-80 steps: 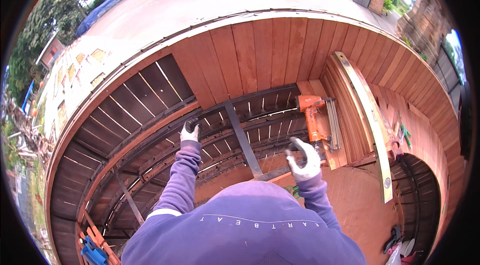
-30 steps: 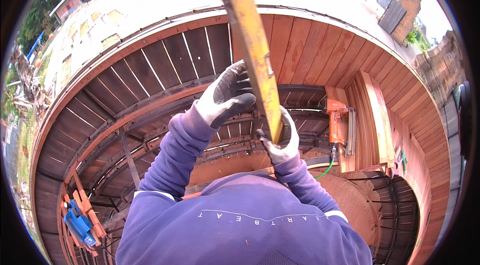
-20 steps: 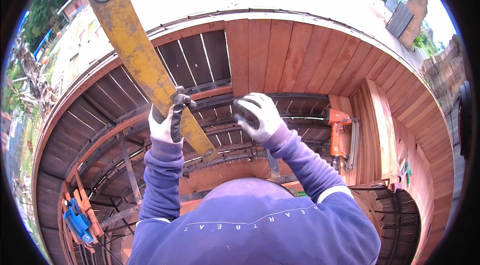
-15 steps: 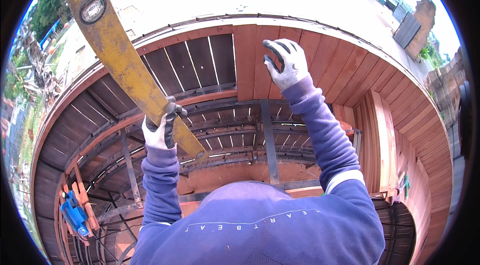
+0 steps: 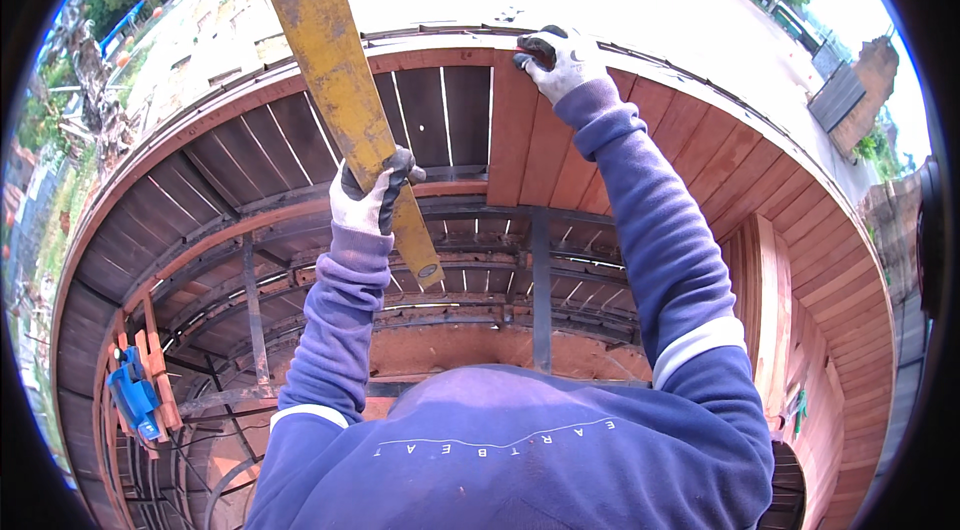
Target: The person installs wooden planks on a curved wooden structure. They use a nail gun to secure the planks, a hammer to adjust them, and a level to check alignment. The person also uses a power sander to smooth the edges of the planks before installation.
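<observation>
Two gloved hands, one long spirit level: a one-handed hold beside a curved timber wall

A person in a blue-purple sweatshirt reaches forward with both arms. The left hand (image 5: 370, 195) is closed around a scuffed yellow spirit level (image 5: 340, 80), thumb and fingers wrapped over its edges near the lower end. The level slants up and to the left across dark, gapped boards (image 5: 420, 120), its upper end running out of view.

The right hand (image 5: 562, 62) is at the wall's top edge, above the red-brown planks (image 5: 515, 130). Its fingers curl with a gap before the thumb; whether they pinch the edge or only hover cannot be told.

The likeliest trouble is balance. Most of the visible level lies beyond the left hand, so a loosened grip or twisting wrist could let the long end swing outward and carry the tool over the edge. Its lower end hangs in front of the black metal ribs (image 5: 480, 255); a careless turn could knock it against them or the upright metal bar (image 5: 541, 290), perhaps jarring the vial. Dropped straight down, it could fall among the framework. A swing to the right could nick the planks or rap the right hand's fingers at the edge.
</observation>
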Action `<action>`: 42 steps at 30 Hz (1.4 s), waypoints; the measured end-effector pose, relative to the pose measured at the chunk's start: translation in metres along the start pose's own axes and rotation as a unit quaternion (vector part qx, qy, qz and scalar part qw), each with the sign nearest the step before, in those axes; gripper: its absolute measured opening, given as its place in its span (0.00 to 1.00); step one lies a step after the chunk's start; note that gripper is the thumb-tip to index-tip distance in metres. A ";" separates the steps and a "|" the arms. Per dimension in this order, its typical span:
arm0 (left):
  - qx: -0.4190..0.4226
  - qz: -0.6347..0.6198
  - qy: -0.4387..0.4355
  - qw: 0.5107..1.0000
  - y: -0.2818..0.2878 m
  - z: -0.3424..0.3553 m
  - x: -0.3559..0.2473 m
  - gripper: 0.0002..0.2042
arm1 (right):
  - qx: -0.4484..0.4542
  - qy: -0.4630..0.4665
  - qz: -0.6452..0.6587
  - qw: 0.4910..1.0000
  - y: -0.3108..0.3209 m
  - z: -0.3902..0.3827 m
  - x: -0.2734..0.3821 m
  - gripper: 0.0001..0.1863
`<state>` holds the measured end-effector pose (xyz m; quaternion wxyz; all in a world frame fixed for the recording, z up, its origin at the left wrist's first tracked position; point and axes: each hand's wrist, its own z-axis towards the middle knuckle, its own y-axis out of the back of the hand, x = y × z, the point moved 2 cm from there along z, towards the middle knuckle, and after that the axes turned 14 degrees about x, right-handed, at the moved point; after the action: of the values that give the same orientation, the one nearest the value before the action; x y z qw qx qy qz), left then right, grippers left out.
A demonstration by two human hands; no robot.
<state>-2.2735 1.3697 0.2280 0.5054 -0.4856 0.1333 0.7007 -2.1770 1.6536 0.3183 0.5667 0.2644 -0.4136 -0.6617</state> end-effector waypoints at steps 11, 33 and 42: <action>0.051 -0.053 0.017 0.997 0.003 0.072 0.032 0.13 | 0.096 -0.077 0.037 0.992 0.013 0.002 0.013 0.14; 0.048 -0.076 -0.018 0.996 -0.032 0.165 0.056 0.14 | 0.110 -0.031 0.019 0.993 0.014 -0.003 -0.001 0.16; 0.062 -0.087 -0.017 0.994 -0.037 0.148 0.063 0.12 | 0.118 -0.037 0.023 0.992 0.021 -0.005 0.003 0.18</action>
<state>-2.3247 1.5229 0.2609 0.5963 -0.4509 0.1251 0.6522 -2.1624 1.6487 0.3340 0.5307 0.2953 -0.5157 -0.6042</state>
